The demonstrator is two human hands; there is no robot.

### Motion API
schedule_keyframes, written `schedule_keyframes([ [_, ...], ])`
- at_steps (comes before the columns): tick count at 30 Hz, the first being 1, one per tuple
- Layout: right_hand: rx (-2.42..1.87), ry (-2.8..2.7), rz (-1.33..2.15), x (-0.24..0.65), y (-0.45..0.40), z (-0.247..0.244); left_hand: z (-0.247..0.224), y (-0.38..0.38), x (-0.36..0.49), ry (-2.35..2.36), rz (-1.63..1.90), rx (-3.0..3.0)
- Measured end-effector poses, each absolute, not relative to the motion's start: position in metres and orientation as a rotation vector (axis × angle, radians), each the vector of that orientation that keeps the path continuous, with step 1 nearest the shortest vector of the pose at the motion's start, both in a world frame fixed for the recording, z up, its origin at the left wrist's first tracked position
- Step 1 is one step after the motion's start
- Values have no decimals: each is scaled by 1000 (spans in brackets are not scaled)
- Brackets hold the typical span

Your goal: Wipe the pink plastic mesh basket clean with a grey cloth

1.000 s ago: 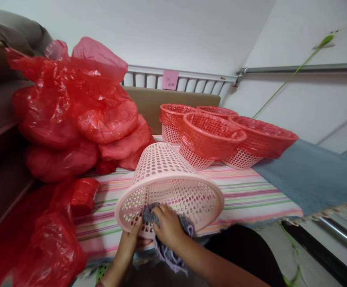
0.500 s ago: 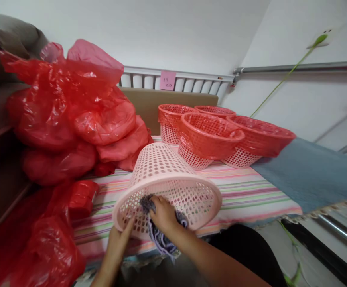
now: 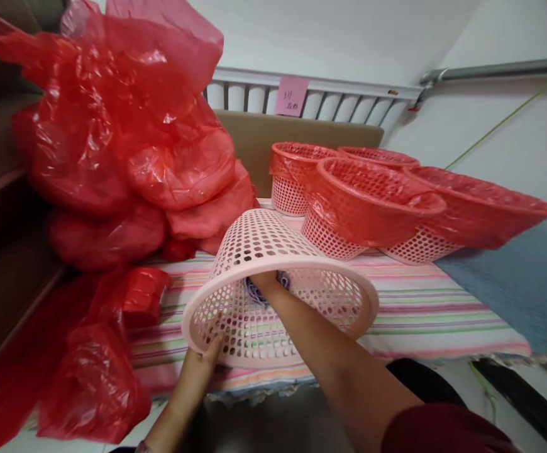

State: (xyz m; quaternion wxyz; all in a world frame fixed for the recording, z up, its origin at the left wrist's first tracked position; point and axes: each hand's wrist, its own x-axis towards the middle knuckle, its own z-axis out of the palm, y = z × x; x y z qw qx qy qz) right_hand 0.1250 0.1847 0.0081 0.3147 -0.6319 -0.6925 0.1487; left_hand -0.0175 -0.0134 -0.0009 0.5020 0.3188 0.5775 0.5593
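Pale pink perforated plastic basket (image 3: 264,234) is on its side on the striped multicolour cloth cover (image 3: 424,308), mouth facing the wearer, base pointing away. Sits near the cover's front edge, between the bag heap and the lined baskets.

Left hand (image 3: 204,362): grasping the rim at its lower left, thumb over the inner wall; other fingers mostly hidden. Right hand (image 3: 264,280): reached deep inside through the mouth, against a bunched grey-purple fabric cloth (image 3: 283,279). Fingers are behind the upper wall, so can't tell how tightly they're closed on it. Dark maroon sleeve (image 3: 436,429) on that arm.

Behind and right: four similar baskets, upright, grouped close, each with red plastic film folded over its rim. Nearest lined basket (image 3: 372,211) is just beyond the one on its side.

Left: big heap of glossy red plastic bags (image 3: 179,170). In front of it, a compact red plastic bundle (image 3: 142,294), with loose red film (image 3: 97,384) at lower left.

Back: tan flat board (image 3: 249,135), white slatted radiator (image 3: 332,107), pink paper note (image 3: 292,96) with handwriting on it.
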Motion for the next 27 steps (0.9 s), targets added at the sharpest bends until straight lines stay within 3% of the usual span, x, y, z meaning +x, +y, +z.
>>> schedule_keyframes([
  [6, -1780, -2101, 358, 135, 156, 25, -5, -10, -14, 1439, 1314, 745],
  [17, -1662, -2511, 441, 172, -16, 27, 6, -25, -6, 1350, 1201, 612],
  [21, -1730, -2282, 517, 181, -22, 30, -3, -24, 7, 1307, 1194, 639],
  [27, -1879, -2090, 366, 159, 19, 17, -26, -19, 17, 1290, 1183, 733],
])
